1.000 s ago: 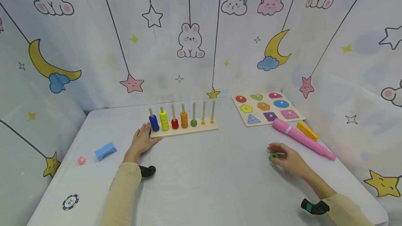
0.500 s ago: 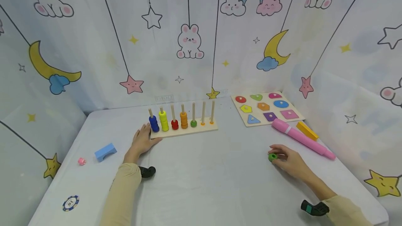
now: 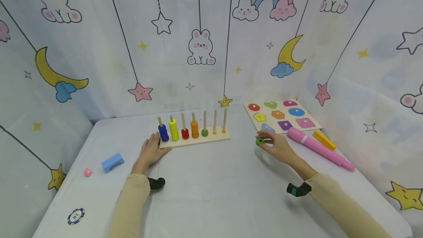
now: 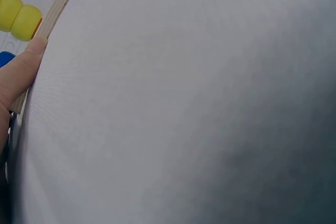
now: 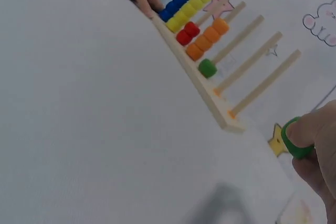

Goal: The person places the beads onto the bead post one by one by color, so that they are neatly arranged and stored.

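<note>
Right hand [image 3: 279, 147] pinching a small green ring [image 3: 259, 141] — round, with a centre hole — between fingertips, above the table [image 3: 211, 194], right of the peg board [image 3: 195, 140] and near the shape puzzle [image 3: 281, 115]. Left hand [image 3: 151, 150] spread flat, fingers relaxed — thumb touching the peg board's left end, beside the blue rings [image 3: 163, 132].

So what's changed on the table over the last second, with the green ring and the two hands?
The right hand, pinching the green ring in its fingers, has carried it off the table from beside the pink pen, leftward and away toward the peg board. The left hand still rests against the board's left end, and its stacked rings are unchanged.
</note>
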`<act>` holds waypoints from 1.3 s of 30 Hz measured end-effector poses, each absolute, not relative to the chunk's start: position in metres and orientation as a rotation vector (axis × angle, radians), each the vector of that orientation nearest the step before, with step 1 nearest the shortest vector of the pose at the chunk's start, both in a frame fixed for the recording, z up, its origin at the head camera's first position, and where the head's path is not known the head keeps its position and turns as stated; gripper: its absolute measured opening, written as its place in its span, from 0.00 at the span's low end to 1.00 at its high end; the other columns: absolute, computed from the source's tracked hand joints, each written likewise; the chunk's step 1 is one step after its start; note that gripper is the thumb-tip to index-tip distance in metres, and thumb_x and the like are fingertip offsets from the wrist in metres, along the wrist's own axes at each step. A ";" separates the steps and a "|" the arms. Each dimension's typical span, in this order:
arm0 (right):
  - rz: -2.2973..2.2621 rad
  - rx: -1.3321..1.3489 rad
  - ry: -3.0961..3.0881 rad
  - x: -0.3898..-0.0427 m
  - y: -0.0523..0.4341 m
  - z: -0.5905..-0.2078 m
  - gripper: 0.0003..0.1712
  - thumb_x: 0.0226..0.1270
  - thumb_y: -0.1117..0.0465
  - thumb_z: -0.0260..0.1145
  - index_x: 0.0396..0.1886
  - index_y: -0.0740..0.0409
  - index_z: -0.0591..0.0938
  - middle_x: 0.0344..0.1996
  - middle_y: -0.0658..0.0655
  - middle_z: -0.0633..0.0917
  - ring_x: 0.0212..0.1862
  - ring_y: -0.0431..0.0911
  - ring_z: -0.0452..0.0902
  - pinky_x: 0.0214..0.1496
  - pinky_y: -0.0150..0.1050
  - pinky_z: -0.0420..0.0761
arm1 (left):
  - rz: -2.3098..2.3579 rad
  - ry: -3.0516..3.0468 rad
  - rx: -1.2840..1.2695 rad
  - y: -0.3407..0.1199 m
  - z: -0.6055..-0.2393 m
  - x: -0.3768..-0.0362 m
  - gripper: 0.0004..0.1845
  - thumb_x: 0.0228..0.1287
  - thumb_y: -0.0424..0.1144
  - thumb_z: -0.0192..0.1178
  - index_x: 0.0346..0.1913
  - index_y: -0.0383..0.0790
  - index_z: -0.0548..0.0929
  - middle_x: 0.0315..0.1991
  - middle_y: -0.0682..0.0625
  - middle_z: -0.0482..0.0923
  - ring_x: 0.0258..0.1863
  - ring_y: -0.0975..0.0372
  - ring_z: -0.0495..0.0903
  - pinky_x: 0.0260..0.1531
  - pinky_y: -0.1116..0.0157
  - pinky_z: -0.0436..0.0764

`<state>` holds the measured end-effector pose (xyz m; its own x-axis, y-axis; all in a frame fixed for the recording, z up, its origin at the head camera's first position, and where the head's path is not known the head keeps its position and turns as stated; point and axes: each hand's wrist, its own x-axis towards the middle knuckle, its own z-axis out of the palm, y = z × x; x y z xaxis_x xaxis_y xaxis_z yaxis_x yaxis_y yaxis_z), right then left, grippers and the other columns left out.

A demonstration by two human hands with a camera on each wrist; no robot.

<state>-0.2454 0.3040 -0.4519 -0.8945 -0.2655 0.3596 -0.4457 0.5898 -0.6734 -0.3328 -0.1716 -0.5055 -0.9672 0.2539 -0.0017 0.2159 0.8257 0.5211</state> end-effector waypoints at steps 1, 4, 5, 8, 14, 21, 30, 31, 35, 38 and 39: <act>1.202 0.604 -2.598 -0.253 0.295 -0.450 0.25 0.60 0.70 0.67 0.57 0.61 0.74 0.47 0.60 0.83 0.49 0.50 0.80 0.52 0.41 0.79 | 0.820 2.935 0.376 -0.172 -0.506 -0.333 0.48 0.63 0.56 0.58 0.72 0.27 0.48 0.72 0.32 0.44 0.72 0.42 0.38 0.68 0.46 0.34; 1.230 0.670 -2.581 -0.278 0.270 -0.451 0.24 0.60 0.69 0.67 0.56 0.60 0.75 0.47 0.58 0.83 0.49 0.48 0.80 0.52 0.40 0.79 | 0.812 2.936 0.376 -0.172 -0.507 -0.333 0.48 0.63 0.56 0.58 0.72 0.27 0.49 0.72 0.32 0.44 0.72 0.43 0.38 0.68 0.46 0.35; 1.229 0.697 -2.572 -0.284 0.260 -0.449 0.24 0.60 0.69 0.67 0.56 0.61 0.75 0.47 0.58 0.83 0.49 0.48 0.80 0.52 0.40 0.79 | 0.811 2.937 0.378 -0.172 -0.508 -0.333 0.48 0.63 0.56 0.58 0.72 0.27 0.49 0.72 0.32 0.44 0.72 0.43 0.38 0.68 0.46 0.35; 1.206 0.786 -2.525 -0.301 0.231 -0.443 0.23 0.59 0.71 0.67 0.55 0.64 0.75 0.46 0.57 0.83 0.48 0.47 0.80 0.51 0.38 0.79 | 0.818 2.933 0.380 -0.171 -0.507 -0.334 0.49 0.63 0.57 0.58 0.72 0.27 0.49 0.72 0.32 0.44 0.72 0.43 0.38 0.68 0.46 0.35; 1.180 0.894 -2.442 -0.325 0.183 -0.422 0.22 0.59 0.71 0.66 0.55 0.64 0.75 0.45 0.57 0.84 0.47 0.46 0.80 0.50 0.34 0.80 | 0.829 2.925 0.357 -0.170 -0.505 -0.334 0.49 0.63 0.57 0.58 0.72 0.27 0.48 0.72 0.32 0.44 0.72 0.43 0.38 0.68 0.46 0.35; 1.206 0.911 -2.392 -0.345 0.147 -0.395 0.21 0.60 0.71 0.65 0.55 0.65 0.75 0.45 0.58 0.83 0.46 0.46 0.80 0.49 0.32 0.79 | 0.814 2.928 0.344 -0.171 -0.505 -0.333 0.49 0.63 0.58 0.57 0.72 0.28 0.47 0.73 0.32 0.43 0.72 0.43 0.37 0.68 0.46 0.35; 1.032 0.854 -2.503 -0.363 0.134 -0.390 0.22 0.61 0.71 0.64 0.56 0.65 0.74 0.46 0.57 0.83 0.46 0.44 0.79 0.50 0.28 0.77 | 0.817 2.927 0.352 -0.170 -0.508 -0.332 0.49 0.63 0.57 0.58 0.72 0.27 0.48 0.72 0.32 0.43 0.72 0.43 0.38 0.68 0.46 0.34; 1.013 0.860 -2.510 -0.364 0.133 -0.389 0.22 0.61 0.71 0.64 0.56 0.65 0.74 0.45 0.57 0.83 0.46 0.44 0.79 0.50 0.29 0.77 | 0.817 2.928 0.353 -0.170 -0.508 -0.332 0.49 0.63 0.57 0.58 0.72 0.27 0.48 0.72 0.32 0.43 0.72 0.43 0.38 0.68 0.46 0.35; 0.979 0.890 -2.526 -0.368 0.133 -0.389 0.22 0.61 0.70 0.64 0.56 0.64 0.74 0.45 0.57 0.83 0.46 0.46 0.80 0.51 0.29 0.77 | 0.823 2.925 0.351 -0.170 -0.508 -0.334 0.49 0.62 0.58 0.58 0.72 0.27 0.48 0.72 0.32 0.43 0.72 0.43 0.37 0.68 0.46 0.34; 0.966 0.896 -2.537 -0.370 0.134 -0.389 0.23 0.61 0.70 0.64 0.57 0.64 0.74 0.46 0.57 0.83 0.48 0.49 0.79 0.52 0.30 0.77 | 0.823 2.921 0.350 -0.171 -0.508 -0.335 0.50 0.62 0.58 0.58 0.72 0.28 0.48 0.73 0.32 0.43 0.72 0.43 0.37 0.68 0.46 0.34; 0.964 0.893 -2.540 -0.370 0.134 -0.388 0.23 0.61 0.70 0.64 0.57 0.64 0.73 0.46 0.58 0.83 0.49 0.49 0.79 0.53 0.31 0.77 | 0.824 2.921 0.352 -0.171 -0.507 -0.335 0.50 0.62 0.58 0.58 0.72 0.28 0.48 0.73 0.32 0.43 0.72 0.43 0.37 0.68 0.46 0.34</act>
<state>-0.3697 0.1341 -0.3884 -0.7695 -0.4502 0.4530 -0.6374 0.5862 -0.5001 -0.3349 -0.1709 -0.5071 -0.9698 0.2430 -0.0204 0.1965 0.8282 0.5248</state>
